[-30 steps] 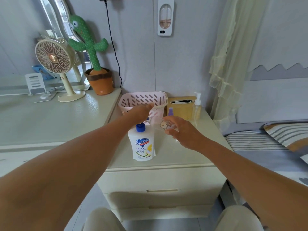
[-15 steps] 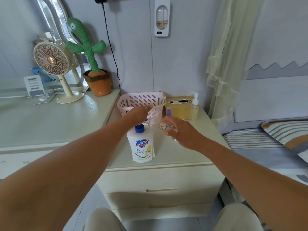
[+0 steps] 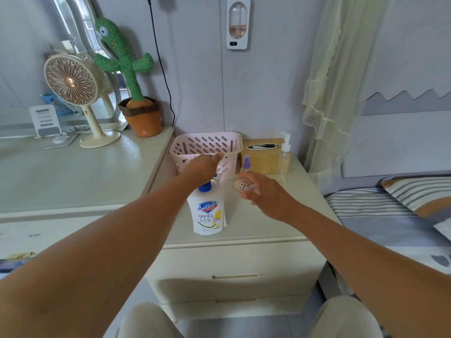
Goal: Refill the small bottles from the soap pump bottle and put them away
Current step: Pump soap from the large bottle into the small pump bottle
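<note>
A white soap pump bottle [image 3: 208,213] with a blue collar stands on the nightstand [image 3: 268,225]. My left hand [image 3: 203,165] rests palm-down on top of its pump head, hiding it. My right hand [image 3: 263,193] holds a small clear bottle [image 3: 240,186] with a cartoon sticker, tilted with its mouth toward the pump spout. A small bottle with a purple spray cap [image 3: 246,163] stands behind, next to the pink basket [image 3: 207,145]. A clear pump bottle [image 3: 285,154] stands at the back right.
A yellow tissue box [image 3: 262,154] sits behind the bottles. On the desk to the left are a fan [image 3: 73,93], a plush cactus in a pot [image 3: 134,93] and a phone stand [image 3: 46,120]. A bed with a striped pillow [image 3: 419,198] lies on the right.
The view shifted slightly; both hands stay in place, the left on the pump and the right holding the small bottle at the spout.
</note>
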Motion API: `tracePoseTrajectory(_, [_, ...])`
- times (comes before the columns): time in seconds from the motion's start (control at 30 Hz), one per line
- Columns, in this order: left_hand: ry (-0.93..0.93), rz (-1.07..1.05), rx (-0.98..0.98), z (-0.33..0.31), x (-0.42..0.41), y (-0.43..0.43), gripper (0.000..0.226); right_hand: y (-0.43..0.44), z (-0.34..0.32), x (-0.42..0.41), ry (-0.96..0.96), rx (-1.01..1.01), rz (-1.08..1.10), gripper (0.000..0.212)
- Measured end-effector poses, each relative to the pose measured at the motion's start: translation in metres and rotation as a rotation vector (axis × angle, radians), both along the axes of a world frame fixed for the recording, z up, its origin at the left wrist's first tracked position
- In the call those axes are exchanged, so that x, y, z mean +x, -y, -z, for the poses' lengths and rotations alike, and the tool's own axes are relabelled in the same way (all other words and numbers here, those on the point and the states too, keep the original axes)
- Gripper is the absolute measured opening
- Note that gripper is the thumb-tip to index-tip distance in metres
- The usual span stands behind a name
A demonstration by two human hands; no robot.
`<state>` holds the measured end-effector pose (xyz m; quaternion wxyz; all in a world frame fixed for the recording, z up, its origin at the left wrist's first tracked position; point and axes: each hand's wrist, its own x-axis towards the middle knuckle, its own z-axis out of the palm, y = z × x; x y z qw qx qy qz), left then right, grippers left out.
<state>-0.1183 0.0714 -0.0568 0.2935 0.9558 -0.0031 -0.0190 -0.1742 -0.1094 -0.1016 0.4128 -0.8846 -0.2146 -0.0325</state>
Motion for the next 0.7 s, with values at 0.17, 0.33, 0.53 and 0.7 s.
tracePoseTrajectory(0.17, [0.024,0.006,0.022,-0.001,0.009,-0.001,0.044,0.001,-0.007,0.004,-0.017,0.016,-0.001,0.041])
tracePoseTrajectory(0.33, [0.015,0.023,0.0,0.003,0.017,-0.005,0.056,-0.003,-0.009,0.005,-0.068,0.056,-0.003,0.039])
tracePoseTrajectory(0.53, [0.011,0.019,0.1,0.012,0.021,-0.006,0.041,-0.004,-0.002,0.008,-0.106,0.071,0.007,0.038])
tracePoseTrajectory(0.7, [-0.015,0.058,0.046,0.005,0.022,-0.009,0.048,-0.007,-0.005,0.004,-0.125,0.086,0.013,0.042])
